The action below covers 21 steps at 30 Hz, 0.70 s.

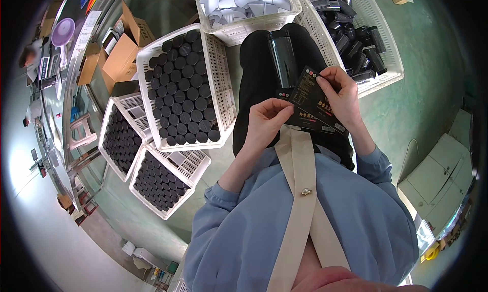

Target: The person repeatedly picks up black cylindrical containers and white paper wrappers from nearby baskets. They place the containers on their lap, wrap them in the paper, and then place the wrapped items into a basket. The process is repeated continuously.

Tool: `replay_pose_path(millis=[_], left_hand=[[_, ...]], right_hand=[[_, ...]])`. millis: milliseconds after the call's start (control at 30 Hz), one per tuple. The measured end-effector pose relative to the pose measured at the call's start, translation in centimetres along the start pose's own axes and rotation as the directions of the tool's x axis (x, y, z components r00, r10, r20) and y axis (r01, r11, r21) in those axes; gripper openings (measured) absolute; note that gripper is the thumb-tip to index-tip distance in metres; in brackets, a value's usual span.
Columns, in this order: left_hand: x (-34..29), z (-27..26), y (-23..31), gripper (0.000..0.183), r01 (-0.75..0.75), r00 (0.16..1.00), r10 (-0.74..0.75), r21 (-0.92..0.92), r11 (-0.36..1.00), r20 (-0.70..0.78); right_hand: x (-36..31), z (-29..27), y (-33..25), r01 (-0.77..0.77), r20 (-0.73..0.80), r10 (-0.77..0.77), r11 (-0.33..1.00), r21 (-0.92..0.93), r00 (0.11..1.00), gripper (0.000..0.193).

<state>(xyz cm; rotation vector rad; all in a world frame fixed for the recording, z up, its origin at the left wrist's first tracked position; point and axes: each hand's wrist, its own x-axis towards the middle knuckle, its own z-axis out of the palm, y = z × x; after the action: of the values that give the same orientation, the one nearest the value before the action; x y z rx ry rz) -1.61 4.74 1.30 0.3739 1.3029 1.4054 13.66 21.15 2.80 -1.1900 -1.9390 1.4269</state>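
Two overlapping black printed labels are in front of me, over my lap. The upper label [308, 90] is tilted, its right edge pinched between the thumb and fingers of my right hand [344, 100]. Partly under it lies the lower label [306, 121]. My left hand [267, 120] has its thumb and forefinger pressed together at the left edges of the labels; which of the two it grips is hard to make out. A glossy black cylindrical container [282, 58] rests between my thighs, just beyond the labels.
A white crate [223, 83] of upright black cylinders stands left, with two smaller crates [147, 139] behind it. Ahead is a bin [249, 30] of white-grey curled sheets. A basket [394, 63] of loose black containers stands right. An open cardboard box [122, 58] sits far left.
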Motion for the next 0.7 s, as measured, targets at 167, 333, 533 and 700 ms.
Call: replay_pose_path(millis=[167,333,533,700], left_hand=[[0.4,0.1,-0.2,0.01,0.0,1.0,-0.001,-0.022,1.0,-0.026],[0.6,0.2,-0.3,0.01,-0.011,1.0,0.011,-0.002,1.0,-0.02],[1.1,0.3,-0.7,0.008,-0.028,1.0,0.028,-0.031,0.999,-0.006],[1.1,1.0,-0.2,0.005,-0.09,0.996,0.09,0.05,0.995,0.019]], right_hand=[[0.0,0.0,0.0,0.001,-0.004,-0.001,1.0,-0.026,1.0,0.012],[-0.1,0.2,-0.3,-0.015,-0.009,0.015,1.0,-0.023,1.0,0.012],[-0.1,0.1,0.2,-0.039,-0.015,0.039,0.999,-0.011,0.999,0.015],[-0.4,-0.1,-2.6,0.434,-0.012,-0.5,0.763,-0.479,0.866,0.026]])
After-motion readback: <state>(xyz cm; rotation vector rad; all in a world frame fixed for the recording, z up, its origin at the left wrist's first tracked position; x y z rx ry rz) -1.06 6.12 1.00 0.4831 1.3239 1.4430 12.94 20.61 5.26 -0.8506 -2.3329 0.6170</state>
